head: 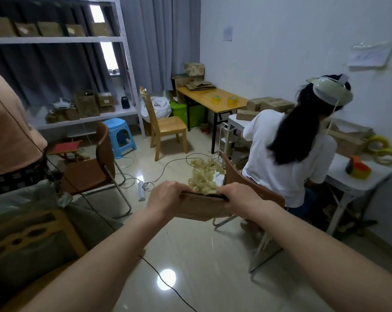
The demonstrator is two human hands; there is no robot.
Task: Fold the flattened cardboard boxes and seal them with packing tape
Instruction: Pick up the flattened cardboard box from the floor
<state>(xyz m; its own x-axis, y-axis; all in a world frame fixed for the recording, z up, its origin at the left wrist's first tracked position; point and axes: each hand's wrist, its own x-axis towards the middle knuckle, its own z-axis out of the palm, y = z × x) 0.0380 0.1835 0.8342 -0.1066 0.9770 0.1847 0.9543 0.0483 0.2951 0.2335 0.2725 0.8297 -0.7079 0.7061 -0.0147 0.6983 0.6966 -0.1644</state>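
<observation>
I hold a small brown cardboard box (201, 207) out in front of me over the floor. My left hand (165, 197) grips its left top edge and my right hand (241, 197) grips its right top edge, fingers curled over the rim. The box's opening faces away from me. A clump of crumpled yellowish tape (202, 175) shows just beyond the box's top edge; whether it touches the box I cannot tell. Rolls of packing tape (382, 149) lie on the white table (348, 181) at the right.
A person in a white shirt (287, 154) sits at the white table on a brown chair. Another brown chair (95, 167), a blue stool (120, 136), a wooden chair (165, 129) and cables cross the tiled floor. Shelves (55, 39) with boxes stand at left. A person (8, 140) stands close left.
</observation>
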